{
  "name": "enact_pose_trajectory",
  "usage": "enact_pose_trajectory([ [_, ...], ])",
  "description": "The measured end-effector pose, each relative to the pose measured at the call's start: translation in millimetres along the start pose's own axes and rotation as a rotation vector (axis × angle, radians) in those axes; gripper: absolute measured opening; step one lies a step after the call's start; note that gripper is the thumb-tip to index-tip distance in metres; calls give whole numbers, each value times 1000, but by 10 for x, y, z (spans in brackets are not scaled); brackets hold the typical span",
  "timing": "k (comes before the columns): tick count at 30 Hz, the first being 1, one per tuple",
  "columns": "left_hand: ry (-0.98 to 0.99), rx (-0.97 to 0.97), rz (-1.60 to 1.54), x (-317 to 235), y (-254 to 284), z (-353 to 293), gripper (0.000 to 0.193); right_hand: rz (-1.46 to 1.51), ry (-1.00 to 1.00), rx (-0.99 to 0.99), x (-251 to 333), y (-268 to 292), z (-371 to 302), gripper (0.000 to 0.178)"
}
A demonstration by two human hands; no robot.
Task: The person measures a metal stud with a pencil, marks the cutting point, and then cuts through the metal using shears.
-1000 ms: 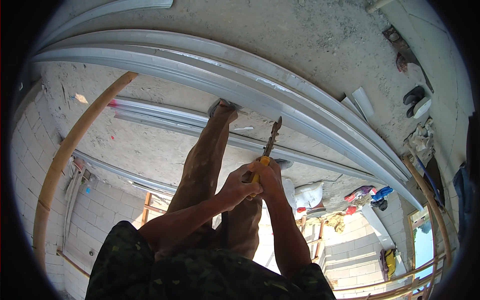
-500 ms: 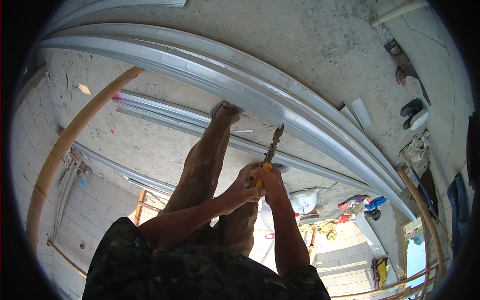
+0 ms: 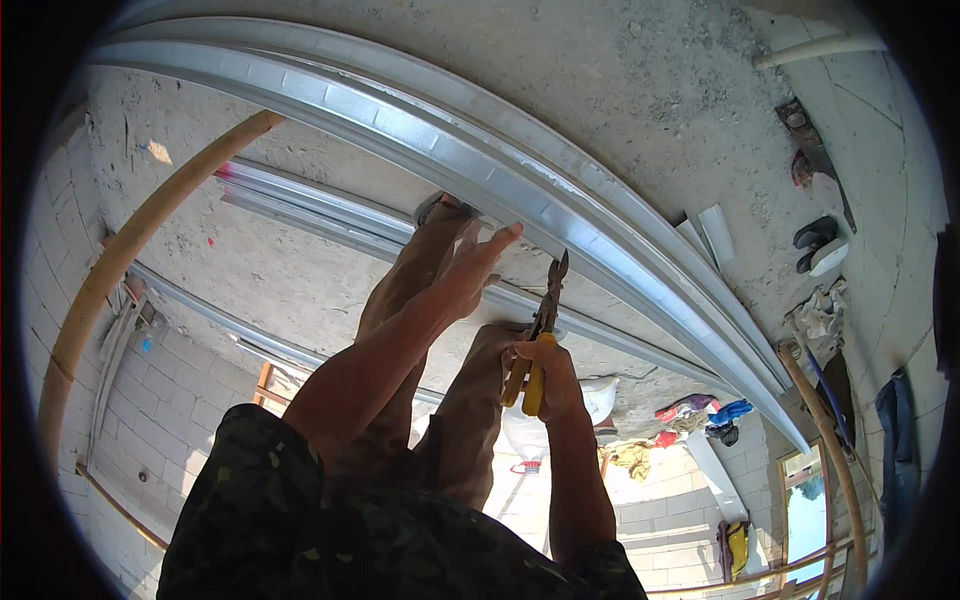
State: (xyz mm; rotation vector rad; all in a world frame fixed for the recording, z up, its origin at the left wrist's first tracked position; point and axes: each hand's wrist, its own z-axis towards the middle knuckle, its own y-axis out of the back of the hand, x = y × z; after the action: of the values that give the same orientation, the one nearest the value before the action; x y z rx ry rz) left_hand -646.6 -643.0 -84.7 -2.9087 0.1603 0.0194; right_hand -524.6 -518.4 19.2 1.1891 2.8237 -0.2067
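Observation:
My right hand (image 3: 552, 378) grips a pair of tin snips (image 3: 543, 318) by its yellow handles, which stand apart. The snips' dark, worn jaws point away from me, their tips slightly parted beside the near edge of a long silvery metal channel (image 3: 430, 130). My left hand (image 3: 468, 272) reaches forward, empty, with its fingers stretched out. Its fingertips come up to the channel's near edge; whether they touch it I cannot tell. Both forearms pass above my legs.
More metal channels (image 3: 300, 190) lie across the concrete floor (image 3: 640, 110). A wooden pole (image 3: 130, 245) rises at left. Dark shoes (image 3: 815, 232), crumpled cloths (image 3: 732, 411) and short offcuts (image 3: 716, 235) lie to the right. Pale block walls (image 3: 160, 410) stand around.
My left hand has let go of the snips' handles and moved forward and left to the channel's edge. The handles have spread and the jaws have parted in my right hand.

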Motion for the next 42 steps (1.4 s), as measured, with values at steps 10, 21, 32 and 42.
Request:
enact_pose_trajectory([
  [10,-250,69,-467,204,-254,639,35,-130,-89,-96,342,-61,-203,39],
  [21,-263,66,-484,196,-239,581,35,11,-171,-68,602,-153,-156,42],
  [32,-253,42,-504,169,-268,540,26,-44,-234,-180,594,-307,-81,28],
  [42,1,-13,-188,206,-175,20,87,-12,-160,-146,326,-189,185,28],
])
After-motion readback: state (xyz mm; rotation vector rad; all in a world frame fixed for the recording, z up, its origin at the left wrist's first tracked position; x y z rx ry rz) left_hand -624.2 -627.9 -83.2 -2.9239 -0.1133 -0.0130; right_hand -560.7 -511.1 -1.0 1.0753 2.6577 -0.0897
